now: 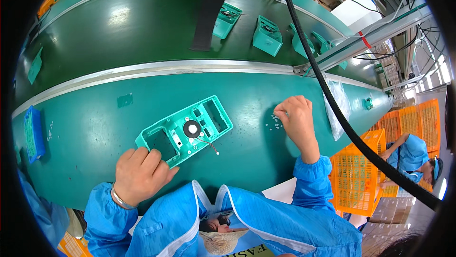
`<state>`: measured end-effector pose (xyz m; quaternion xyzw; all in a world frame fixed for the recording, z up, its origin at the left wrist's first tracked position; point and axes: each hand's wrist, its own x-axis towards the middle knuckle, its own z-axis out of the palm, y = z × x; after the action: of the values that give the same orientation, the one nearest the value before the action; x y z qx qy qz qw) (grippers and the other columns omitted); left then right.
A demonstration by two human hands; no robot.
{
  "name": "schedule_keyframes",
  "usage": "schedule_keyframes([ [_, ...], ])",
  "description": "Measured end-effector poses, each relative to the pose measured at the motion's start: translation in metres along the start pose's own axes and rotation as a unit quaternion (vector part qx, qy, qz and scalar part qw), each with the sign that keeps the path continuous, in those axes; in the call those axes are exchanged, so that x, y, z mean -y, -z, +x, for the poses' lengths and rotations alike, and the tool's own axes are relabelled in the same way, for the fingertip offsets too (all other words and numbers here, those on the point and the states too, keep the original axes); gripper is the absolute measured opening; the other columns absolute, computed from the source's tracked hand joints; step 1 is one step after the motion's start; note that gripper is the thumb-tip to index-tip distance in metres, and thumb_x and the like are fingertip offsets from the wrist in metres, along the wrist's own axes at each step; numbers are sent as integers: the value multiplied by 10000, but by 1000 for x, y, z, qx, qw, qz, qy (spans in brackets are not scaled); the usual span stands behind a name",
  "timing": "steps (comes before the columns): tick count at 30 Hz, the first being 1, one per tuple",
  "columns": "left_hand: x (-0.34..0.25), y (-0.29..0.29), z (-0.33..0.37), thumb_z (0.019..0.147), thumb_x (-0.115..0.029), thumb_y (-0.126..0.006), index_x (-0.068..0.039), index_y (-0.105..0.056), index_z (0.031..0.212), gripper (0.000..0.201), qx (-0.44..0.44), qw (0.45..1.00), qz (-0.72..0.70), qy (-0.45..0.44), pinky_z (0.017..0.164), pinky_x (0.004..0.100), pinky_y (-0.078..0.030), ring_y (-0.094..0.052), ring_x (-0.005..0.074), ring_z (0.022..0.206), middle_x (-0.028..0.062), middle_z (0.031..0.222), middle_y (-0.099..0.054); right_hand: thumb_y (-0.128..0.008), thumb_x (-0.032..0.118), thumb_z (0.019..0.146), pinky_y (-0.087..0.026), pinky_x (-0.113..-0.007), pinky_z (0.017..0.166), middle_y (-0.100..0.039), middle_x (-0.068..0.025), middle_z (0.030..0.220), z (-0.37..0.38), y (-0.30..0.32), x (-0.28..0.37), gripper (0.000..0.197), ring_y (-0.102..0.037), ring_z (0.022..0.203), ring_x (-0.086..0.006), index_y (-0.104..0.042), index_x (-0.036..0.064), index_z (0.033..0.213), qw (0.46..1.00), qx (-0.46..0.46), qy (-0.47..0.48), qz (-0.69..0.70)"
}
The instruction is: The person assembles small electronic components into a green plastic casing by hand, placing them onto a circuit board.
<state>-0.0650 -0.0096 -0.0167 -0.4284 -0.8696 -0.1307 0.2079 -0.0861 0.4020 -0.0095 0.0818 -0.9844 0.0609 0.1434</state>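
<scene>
A teal plastic housing (176,125) lies tilted on the green worktop in front of me, its hollow side up. Set into its middle is a round black speaker (192,129) with a white centre, and a short twisted wire runs from it past the near edge. My left hand (144,172) grips the housing's near left corner, fingers curled over the wall. To the right, my right hand (298,120) is pinched just above several tiny clear pieces (274,125) scattered on the worktop. Whatever sits between those fingertips is hidden or too small to make out.
Beyond a metal rail (180,66), several teal housings (268,37) stand on a dark green conveyor belt (142,29). A blue bin (34,133) sits far left. At right are a clear plastic bag (336,107), a hanging black cable (327,91), orange crates (356,176) and another person (411,155).
</scene>
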Motion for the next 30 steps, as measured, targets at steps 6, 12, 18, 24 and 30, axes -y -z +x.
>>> schedule_keyframes([
  [6, 0, 1, 1, 671, -265, -856, -128, -526, 693, 359, -5, 1000, -10, 5, 516, 353, -367, -495, 191, 642, 24, 759, -475, -761, 51, 801, -422, -398, 934, -672, -54, 854, 1, 3, 9, 54, -604, 957, -278, -727, 67, 840, 997, -13, -8, 71],
  [12, 1, -1, 0, 712, -305, -836, -151, -543, 719, 331, -6, 1000, 6, -12, 529, 335, -363, -506, 176, 654, 10, 758, -467, -787, 3, 776, -449, -395, 912, -656, -52, 879, 14, 9, 55, 124, -594, 975, -269, -704, 63, 847, 976, -3, 26, 218],
  [18, 2, -1, -2, 725, -314, -826, -153, -543, 724, 326, -4, 1000, 5, -16, 532, 330, -375, -511, 168, 657, 10, 766, -481, -811, 44, 764, -426, -419, 910, -628, -24, 905, 38, 8, 108, 157, -578, 989, -279, -706, 99, 867, 915, 101, 193, 340],
  [24, 5, -2, -4, 654, -288, -854, -132, -519, 736, 378, -23, 999, -6, -23, 499, 332, -391, -516, 172, 641, 24, 782, -518, -820, 41, 737, -428, -417, 899, -615, -24, 895, 54, -3, 136, 175, -580, 970, -267, -704, 98, 855, 894, 116, 269, 340],
  [30, 4, -1, -3, 738, -325, -794, -135, -548, 724, 311, -22, 1000, -6, -13, 532, 320, -408, -525, 171, 670, 16, 769, -506, -810, 79, 758, -421, -418, 895, -621, -24, 878, 56, -8, 141, 136, -582, 965, -286, -710, 107, 847, 887, 145, 285, 332],
])
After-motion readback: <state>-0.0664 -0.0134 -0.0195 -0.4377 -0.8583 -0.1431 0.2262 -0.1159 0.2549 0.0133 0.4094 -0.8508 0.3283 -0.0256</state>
